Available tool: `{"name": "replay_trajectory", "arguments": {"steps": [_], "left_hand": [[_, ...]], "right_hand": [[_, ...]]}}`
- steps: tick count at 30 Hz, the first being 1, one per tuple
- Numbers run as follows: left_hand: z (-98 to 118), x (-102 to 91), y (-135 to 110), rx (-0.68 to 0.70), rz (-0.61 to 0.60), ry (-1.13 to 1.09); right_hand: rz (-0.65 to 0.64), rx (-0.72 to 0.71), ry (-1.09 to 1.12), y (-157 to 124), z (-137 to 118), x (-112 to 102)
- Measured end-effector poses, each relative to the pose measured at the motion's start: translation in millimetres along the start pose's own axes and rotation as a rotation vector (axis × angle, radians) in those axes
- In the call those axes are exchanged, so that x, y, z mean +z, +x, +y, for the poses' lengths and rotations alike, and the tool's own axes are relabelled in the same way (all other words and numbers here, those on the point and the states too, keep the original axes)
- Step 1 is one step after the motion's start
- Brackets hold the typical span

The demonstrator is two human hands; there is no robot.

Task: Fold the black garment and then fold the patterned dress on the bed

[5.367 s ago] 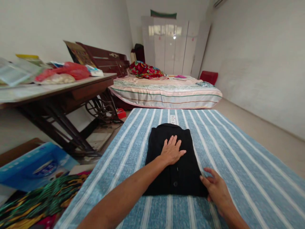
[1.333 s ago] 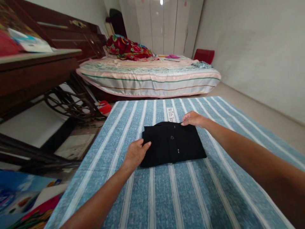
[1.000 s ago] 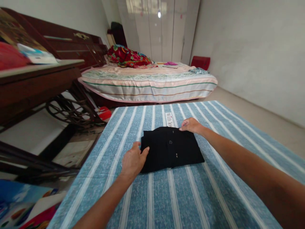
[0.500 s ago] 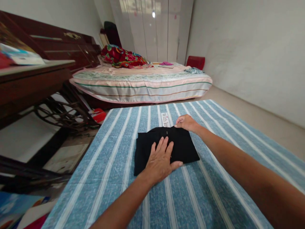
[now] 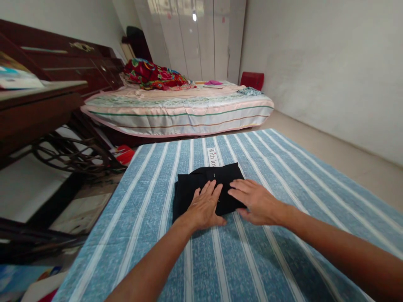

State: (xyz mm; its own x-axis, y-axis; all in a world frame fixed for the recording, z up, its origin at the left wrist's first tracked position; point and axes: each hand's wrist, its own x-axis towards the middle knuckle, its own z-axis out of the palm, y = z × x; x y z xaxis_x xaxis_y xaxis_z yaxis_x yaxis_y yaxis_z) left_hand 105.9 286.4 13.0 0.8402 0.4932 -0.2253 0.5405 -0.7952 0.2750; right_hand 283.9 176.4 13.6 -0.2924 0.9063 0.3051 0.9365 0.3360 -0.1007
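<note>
The right grip (image 5: 252, 200), fingers spread and holding nothing, has left the far edge for the black garment's (image 5: 204, 175) 4 o'clock side; the left grip (image 5: 204, 206) lies flat at 6. Folded mid-surface (image 5: 302, 184), the garment now seems pressed, not pulled.

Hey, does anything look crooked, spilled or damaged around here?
The folded black garment looks slightly askew: its layers don't line up at the left edge. Beyond, red floral bedding lies bunched on the bed. No spill or damage shows.
</note>
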Motion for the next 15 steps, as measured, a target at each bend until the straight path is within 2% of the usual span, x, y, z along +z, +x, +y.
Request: {"name": "replay_trajectory", "arguments": {"steps": [3, 7, 11, 13, 15], "left_hand": [[0, -5.6, 3, 0.001, -0.037, 0.016], [-6, -6.4, -1, 0.050, -0.006, 0.043], [-18, 2.7, -26, 0.130, 0.168, 0.210], [-21, 8.2, -41, 0.101, 0.257, 0.309], [-21, 12.5, -50, 0.040, 0.292, 0.361]], "right_hand": [[-0.044, 0.032, -0.196, -19, -17, 18], [-0.048, 0.070, -0.273, -10, -10, 38], [-0.137, 0.058, -0.188, 6, 2, 32], [-0.179, 0.058, -0.142, 11, 5, 24], [-0.231, 0.062, -0.115, 16, 5, 16]]}}
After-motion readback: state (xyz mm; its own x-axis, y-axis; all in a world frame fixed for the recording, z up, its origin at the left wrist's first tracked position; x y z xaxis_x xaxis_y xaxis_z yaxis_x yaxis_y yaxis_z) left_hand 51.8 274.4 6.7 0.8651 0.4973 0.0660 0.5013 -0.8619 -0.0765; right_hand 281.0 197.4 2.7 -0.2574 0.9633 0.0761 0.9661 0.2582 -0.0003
